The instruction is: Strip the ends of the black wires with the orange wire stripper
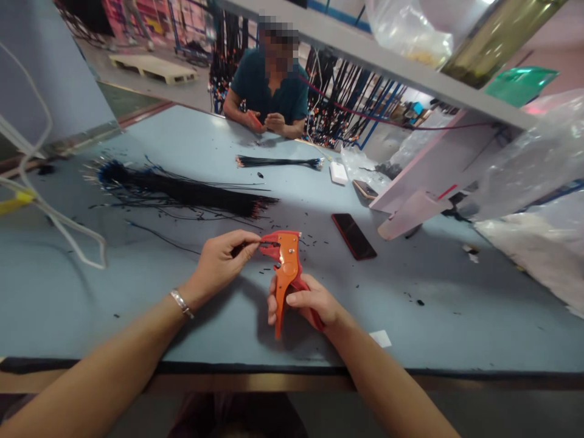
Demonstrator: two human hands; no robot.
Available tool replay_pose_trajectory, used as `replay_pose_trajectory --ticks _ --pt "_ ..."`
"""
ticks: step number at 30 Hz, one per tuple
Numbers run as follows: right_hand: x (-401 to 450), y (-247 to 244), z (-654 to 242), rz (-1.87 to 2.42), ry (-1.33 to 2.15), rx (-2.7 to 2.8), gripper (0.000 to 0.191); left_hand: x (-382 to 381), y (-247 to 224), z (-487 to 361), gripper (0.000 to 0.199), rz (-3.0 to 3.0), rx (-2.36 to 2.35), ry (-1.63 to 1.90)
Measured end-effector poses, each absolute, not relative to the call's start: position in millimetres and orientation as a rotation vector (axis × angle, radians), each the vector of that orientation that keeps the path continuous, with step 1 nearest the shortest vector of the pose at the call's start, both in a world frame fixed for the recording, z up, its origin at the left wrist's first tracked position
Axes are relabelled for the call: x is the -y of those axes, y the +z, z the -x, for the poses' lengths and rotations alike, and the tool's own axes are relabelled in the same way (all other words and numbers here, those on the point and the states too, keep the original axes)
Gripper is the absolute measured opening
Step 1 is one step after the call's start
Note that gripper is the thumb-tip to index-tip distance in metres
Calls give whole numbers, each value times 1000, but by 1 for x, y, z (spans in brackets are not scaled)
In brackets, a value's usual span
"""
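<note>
An orange and red wire stripper (288, 258) is held in my right hand (310, 299), with the fingers wrapped round its handles. Its jaws point left. My left hand (230, 255) pinches a thin black wire (173, 241) right at the jaws, and the wire's length trails left over the table to a blue end. How far the wire goes into the jaws is hard to make out. Beyond my left hand lies a thick bundle of black wires (182, 190), with blue ends on the left and bare or coppery ends on the right.
A phone (354, 236) lies right of the stripper on the blue table (456, 334), among scattered black scraps. Farther back are a smaller wire bundle (279, 162), a white box (338, 173) and another phone (365, 189). Across the table a person (269, 91) holds a red tool.
</note>
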State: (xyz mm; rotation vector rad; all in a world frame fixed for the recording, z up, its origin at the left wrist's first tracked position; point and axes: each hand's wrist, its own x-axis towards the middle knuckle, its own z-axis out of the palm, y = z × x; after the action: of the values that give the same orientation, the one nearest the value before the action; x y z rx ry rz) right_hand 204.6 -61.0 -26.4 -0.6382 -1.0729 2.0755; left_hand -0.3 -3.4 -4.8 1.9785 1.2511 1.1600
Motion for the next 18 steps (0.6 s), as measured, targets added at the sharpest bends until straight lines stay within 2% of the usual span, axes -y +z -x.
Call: replay_pose_trajectory --ticks 18 --pt "64 -21 -203 624 1997 1078 29 9 3 -2 21 -2011 -1232 1128"
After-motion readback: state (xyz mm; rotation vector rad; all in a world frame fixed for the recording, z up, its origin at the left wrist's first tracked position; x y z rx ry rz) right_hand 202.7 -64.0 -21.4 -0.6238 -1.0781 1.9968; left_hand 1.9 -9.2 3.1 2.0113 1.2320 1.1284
